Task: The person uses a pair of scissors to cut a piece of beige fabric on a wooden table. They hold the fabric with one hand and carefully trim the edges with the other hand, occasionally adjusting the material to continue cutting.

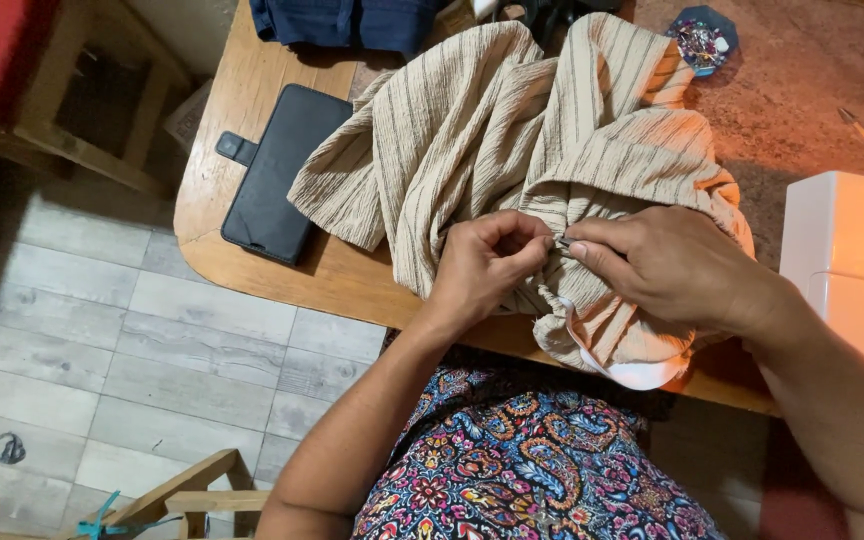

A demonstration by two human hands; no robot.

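Fabric (512,130) striped, stripes run toward far table edge | left hand (482,265), right hand (667,265) fingers pinch its hem

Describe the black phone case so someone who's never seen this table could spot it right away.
Start at the wooden table, at its rounded corner. Left of the striped beige fabric lies the phone case, flat and rectangular. It is the only black thing there, with a small clasp tab on one side.

At frame centre, the left hand (485,262) and right hand (664,266) pinch a fold of beige striped fabric (512,130) heaped on a wooden table (214,200). A black phone case (280,170) lies left; a white sewing machine (847,262) stands right.
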